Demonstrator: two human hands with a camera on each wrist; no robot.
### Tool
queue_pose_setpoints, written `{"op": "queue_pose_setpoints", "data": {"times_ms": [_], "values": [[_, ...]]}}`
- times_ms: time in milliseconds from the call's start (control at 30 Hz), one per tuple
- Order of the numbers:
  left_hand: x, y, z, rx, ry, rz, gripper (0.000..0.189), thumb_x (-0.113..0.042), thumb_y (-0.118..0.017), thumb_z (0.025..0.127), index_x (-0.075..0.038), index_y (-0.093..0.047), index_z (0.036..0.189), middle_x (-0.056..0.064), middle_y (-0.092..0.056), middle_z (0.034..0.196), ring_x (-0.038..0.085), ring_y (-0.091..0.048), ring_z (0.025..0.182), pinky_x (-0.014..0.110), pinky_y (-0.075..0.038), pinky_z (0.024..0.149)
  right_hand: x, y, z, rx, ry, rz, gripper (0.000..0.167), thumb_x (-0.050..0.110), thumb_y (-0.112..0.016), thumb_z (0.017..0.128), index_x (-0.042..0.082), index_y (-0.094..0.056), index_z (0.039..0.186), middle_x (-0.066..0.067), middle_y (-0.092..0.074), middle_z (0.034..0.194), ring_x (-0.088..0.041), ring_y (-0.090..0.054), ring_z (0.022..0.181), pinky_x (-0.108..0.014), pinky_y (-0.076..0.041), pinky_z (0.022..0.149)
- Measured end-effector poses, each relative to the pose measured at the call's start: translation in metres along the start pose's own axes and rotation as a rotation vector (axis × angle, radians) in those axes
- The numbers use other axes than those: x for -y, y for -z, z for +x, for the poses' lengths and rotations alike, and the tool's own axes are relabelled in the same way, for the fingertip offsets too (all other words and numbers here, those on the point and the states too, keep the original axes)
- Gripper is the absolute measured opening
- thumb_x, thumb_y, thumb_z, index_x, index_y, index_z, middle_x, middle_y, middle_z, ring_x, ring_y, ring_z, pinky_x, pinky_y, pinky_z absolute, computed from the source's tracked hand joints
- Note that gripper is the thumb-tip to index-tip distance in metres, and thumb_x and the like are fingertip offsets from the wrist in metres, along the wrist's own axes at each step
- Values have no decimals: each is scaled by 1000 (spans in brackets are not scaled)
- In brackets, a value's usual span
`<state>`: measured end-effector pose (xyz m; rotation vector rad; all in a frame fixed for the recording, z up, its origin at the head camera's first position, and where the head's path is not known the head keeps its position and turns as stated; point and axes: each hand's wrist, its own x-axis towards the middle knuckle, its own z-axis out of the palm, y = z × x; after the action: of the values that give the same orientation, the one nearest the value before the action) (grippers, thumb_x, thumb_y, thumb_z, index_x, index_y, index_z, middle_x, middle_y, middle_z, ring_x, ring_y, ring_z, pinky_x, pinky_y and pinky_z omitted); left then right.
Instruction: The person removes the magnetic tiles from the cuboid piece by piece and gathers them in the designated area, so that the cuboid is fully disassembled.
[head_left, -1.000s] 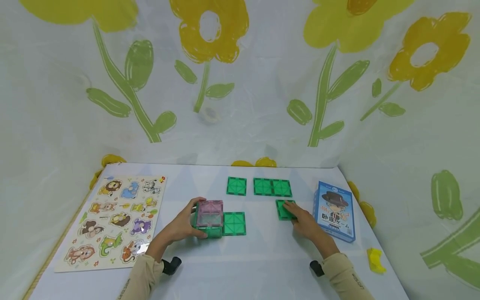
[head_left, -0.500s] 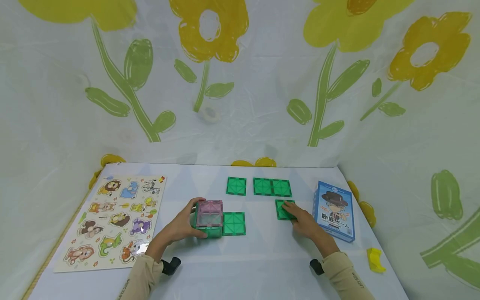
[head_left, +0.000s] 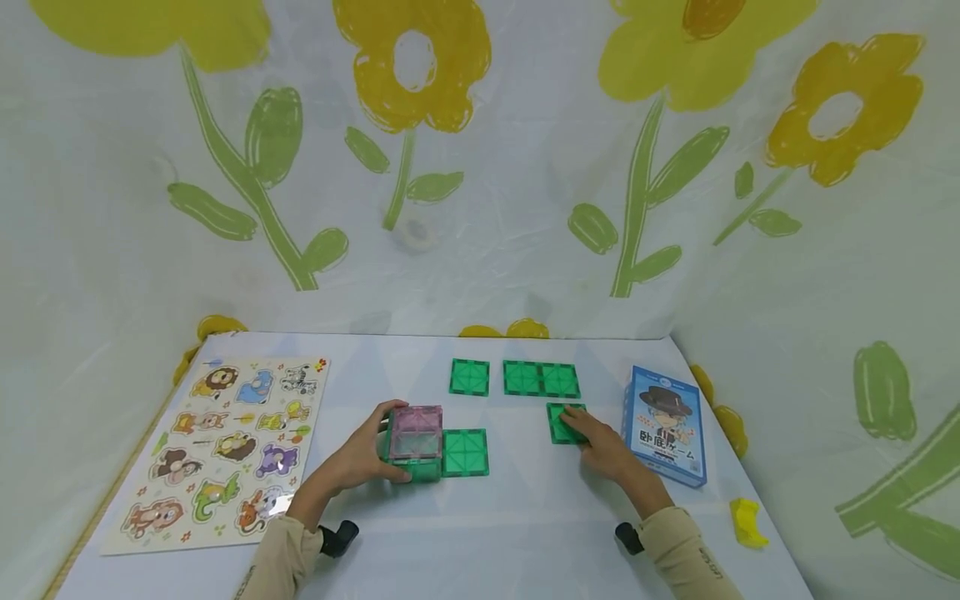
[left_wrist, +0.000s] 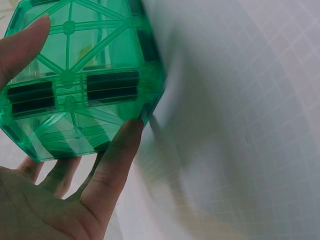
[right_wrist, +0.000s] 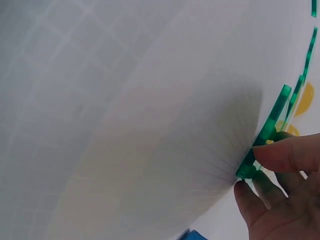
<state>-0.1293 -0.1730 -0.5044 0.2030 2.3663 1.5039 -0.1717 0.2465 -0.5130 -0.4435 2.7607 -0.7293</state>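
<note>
My left hand (head_left: 356,457) grips a box built of magnetic tiles (head_left: 420,432), green at the sides and pink on top. In the left wrist view the thumb lies on a green side of this box (left_wrist: 100,45), with the other fingers around its far and lower edges. A flat green magnetic tile (head_left: 466,452) lies right beside the box. Farther right, my right hand (head_left: 609,454) pinches another green magnetic tile (head_left: 557,425) at its edge. The right wrist view shows that tile (right_wrist: 272,117) edge-on, the thumb on one face and fingers behind.
Behind the hands lie a single green tile (head_left: 469,377) and a joined pair of green tiles (head_left: 541,379). An animal puzzle board (head_left: 243,450) is at the left. To the right are a blue card game box (head_left: 665,425) and a small yellow piece (head_left: 747,522).
The head view has shifted slightly, so the whole scene sits a little lower and more to the left. Both hands keep their holds and places among the tiles.
</note>
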Motion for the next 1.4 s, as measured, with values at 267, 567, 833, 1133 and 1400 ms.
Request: {"op": "queue_pose_setpoints", "data": {"times_ms": [267,567,833,1133,1400], "values": [[1,-2,0,2,-4,-2,111,-13,-93,65,-19,-26,154,20,-28,162,52,-27,148,73,-27,115,-2,-3,-1,-20,-6,-15,63,-15,-44,87,0,-46,148,-19,-36,161,-46,-28,150,-62,-30,119],[-1,-2,-1,6,5,-3,111,-12,-93,65,-19,-26,154,20,-27,162,52,-27,148,73,-28,114,-2,-4,0,-33,-9,-8,61,-13,-44,90,2,-46,149,-20,-36,161,-48,-29,149,-62,-30,119],[-4,-3,0,0,7,0,111,-10,-93,65,-20,-27,154,20,-29,161,52,-28,148,73,-28,113,0,-7,-1,-103,-55,53,55,-4,-44,95,3,-45,149,-21,-40,158,-48,-30,149,-61,-29,120],[-2,-2,0,0,8,3,111,-11,-93,65,-20,-26,154,19,-29,161,51,-28,147,73,-29,113,0,-10,0,-154,-37,47,45,2,-50,96,0,-55,141,-17,-46,155,-44,-37,146,-59,-36,116],[-2,0,0,-1,6,1,111,-11,-93,65,-20,-26,154,19,-28,162,52,-27,148,73,-28,114,2,-8,2,-141,-45,38,41,13,-54,102,2,-55,141,-17,-46,155,-44,-37,146,-59,-34,118]]}}
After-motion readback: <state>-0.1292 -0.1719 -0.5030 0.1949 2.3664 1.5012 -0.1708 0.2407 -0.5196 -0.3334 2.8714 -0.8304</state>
